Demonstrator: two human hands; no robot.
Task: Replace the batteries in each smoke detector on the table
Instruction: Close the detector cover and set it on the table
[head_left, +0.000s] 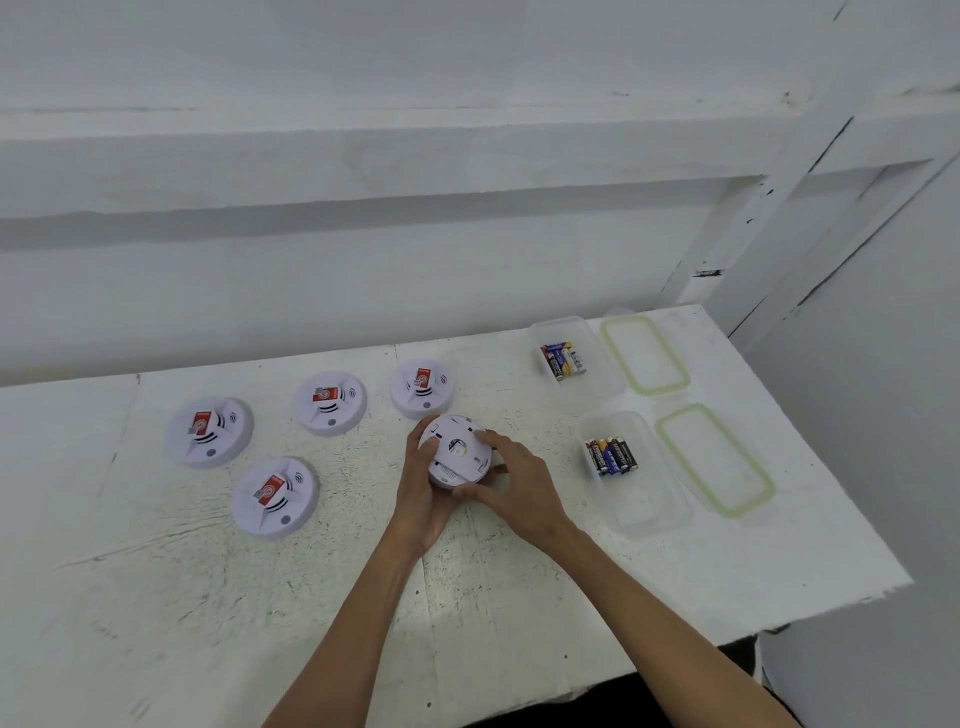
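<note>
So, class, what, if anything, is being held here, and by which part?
A smoke detector, underside up, gripped by its rim: the left hand on its left edge, the right hand on its right edge.

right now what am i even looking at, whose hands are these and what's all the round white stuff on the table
It is one picture, from a camera worn on a person's head, looking down. There is no machine: each grip is a bare hand. The left grip and right grip hold one smoke detector, underside up, at a white table. Four more detectors lie face up, the nearest at left. At right, two clear tubs hold batteries, with green-rimmed lids beside them.
</note>
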